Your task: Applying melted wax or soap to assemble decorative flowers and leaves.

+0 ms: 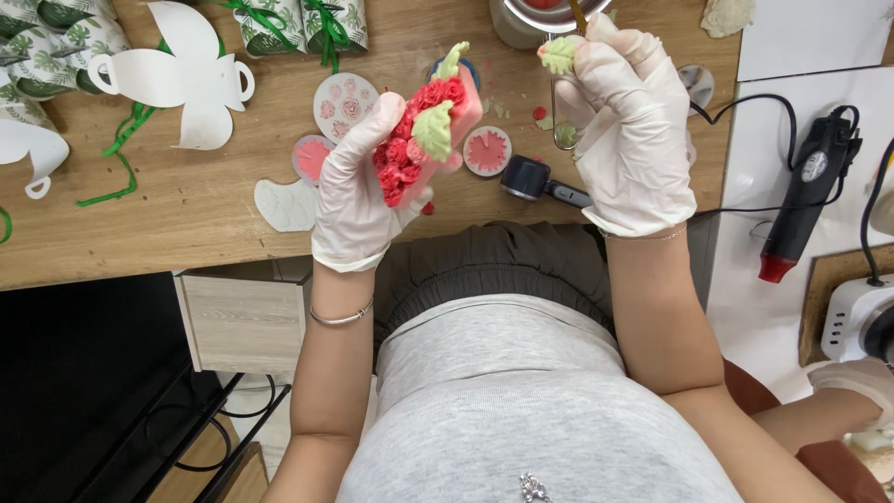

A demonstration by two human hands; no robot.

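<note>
My left hand (358, 191) clamped round pink block topped with red rosettes (424, 140), tilted up for access. Right hand (633, 140) pinching pale green leaf piece (560, 54) plus thin tool, above wooden surface (186, 205).

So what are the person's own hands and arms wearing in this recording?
Both the left hand and the right hand wear thin whitish disposable gloves that end at the wrists. The forearms are bare, with no sleeves. A plain silver bangle circles the left wrist, and a fine chain bracelet the right.

White paper teapot cutout (191, 70) and black heat gun (803, 191) lie on tables.
</note>
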